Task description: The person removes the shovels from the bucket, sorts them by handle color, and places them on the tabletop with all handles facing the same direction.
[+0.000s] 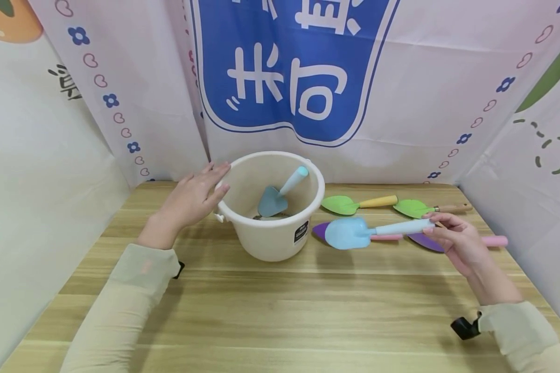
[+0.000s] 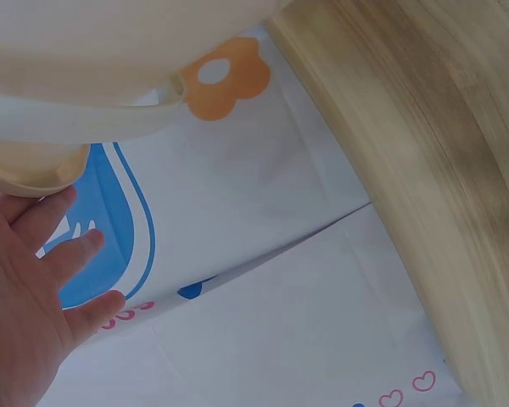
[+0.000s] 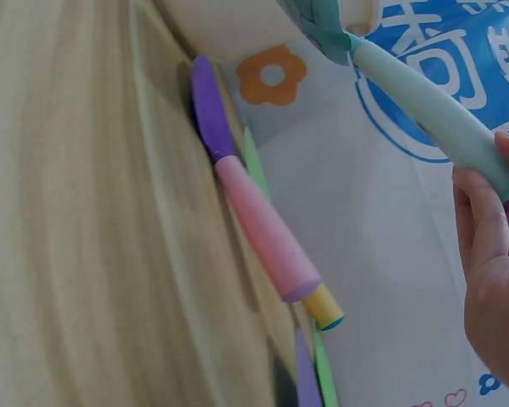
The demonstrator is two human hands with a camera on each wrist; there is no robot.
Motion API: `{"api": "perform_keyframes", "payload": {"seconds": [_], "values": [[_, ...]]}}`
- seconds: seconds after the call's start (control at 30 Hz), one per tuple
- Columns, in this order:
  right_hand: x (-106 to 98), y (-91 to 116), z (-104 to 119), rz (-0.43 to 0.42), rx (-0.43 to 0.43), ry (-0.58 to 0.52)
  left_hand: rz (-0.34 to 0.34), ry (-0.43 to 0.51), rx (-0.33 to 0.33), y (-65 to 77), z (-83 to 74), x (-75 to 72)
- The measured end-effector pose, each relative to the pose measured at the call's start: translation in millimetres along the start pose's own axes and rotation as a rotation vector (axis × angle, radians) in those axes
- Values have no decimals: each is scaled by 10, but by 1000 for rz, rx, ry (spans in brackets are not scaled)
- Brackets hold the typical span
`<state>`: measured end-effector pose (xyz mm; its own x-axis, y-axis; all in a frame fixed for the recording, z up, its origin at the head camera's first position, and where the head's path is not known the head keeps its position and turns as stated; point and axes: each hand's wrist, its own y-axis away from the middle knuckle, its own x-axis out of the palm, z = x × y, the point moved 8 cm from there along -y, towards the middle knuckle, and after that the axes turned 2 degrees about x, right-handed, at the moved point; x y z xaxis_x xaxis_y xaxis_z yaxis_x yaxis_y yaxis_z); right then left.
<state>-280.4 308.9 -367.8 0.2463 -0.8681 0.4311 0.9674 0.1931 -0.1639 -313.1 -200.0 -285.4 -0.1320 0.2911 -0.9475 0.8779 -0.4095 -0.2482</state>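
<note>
A cream bucket (image 1: 271,238) stands on the table, and a toy shovel with a grey-blue blade (image 1: 273,202) and pale handle leans inside it. My left hand (image 1: 193,194) rests on the bucket's left rim with fingers extended; in the left wrist view that hand (image 2: 34,280) has its fingertips under the rim. By the end of its pale handle, my right hand (image 1: 457,241) pinches a light blue shovel (image 1: 347,233), held above the table right of the bucket. The handle (image 3: 433,110) slants up from the fingers in the right wrist view.
Two green shovels lie at the back right, one with a yellow handle (image 1: 378,201), one with a wooden handle (image 1: 453,207). Nearer lie two purple shovels with pink handles (image 1: 494,241), partly hidden. A printed cloth (image 1: 424,119) hangs behind the wooden table (image 1: 280,316).
</note>
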Motion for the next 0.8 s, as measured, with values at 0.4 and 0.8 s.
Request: {"api": "perform_keyframes", "payload": {"seconds": [0.4,0.8], "values": [[62,44,-180,130,39,49,17,-6,4,19,-24,-22],[139,74,-356,220,85,144,16,-1,7,26,-30,-17]]}}
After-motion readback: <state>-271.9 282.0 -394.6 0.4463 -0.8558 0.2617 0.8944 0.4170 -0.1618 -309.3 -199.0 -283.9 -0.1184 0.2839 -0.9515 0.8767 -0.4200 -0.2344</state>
